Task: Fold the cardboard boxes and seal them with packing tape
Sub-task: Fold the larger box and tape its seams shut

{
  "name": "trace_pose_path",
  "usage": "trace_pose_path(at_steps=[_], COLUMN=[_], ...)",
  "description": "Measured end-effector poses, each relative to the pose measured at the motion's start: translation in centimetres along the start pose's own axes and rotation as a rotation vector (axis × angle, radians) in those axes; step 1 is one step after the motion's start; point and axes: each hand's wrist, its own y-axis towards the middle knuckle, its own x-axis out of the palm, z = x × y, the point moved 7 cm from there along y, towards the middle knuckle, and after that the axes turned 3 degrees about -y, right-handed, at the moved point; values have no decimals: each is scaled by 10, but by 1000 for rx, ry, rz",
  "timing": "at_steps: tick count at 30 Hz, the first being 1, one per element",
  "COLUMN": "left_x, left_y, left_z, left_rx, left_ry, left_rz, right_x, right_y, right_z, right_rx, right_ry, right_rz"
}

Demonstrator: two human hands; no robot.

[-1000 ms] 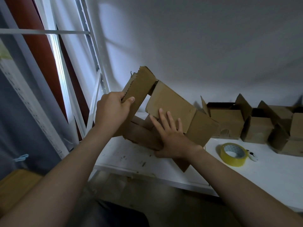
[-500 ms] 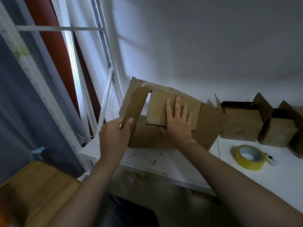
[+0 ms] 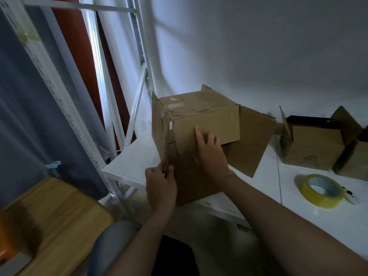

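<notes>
Matt brown cardboard box [image 3: 201,108] (glossy yellow tape roll [image 3: 322,191])

A plain white wall [image 3: 258,46] fills the back, dim and crossed by soft shadows, and a white table [image 3: 131,162] stands against it. To the left a white metal rack [image 3: 137,100] with a perforated upright [image 3: 68,118] rises in front of a narrow strip of bright daylight [image 3: 92,46] beside a red-brown panel [image 3: 73,40]. A grey-blue curtain [image 3: 23,126] with a small blue clip [image 3: 53,164] hangs at far left, above a wooden surface [image 3: 59,220].
</notes>
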Motion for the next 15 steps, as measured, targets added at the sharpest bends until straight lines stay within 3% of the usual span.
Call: trace_pose_path(at_steps=[5, 10, 15], left_x=[25, 18, -6], left_y=[1, 11, 14], left_z=[13, 10, 0], left_rx=[-22, -28, -31], left_ry=[-8, -26, -2], left_rz=[-120, -109, -74], right_x=[3, 28, 51], right_y=[1, -26, -49], right_z=[3, 4, -4], right_rx=[-165, -379, -449], right_ry=[144, -188, -255], right_rz=[-101, -134, -114])
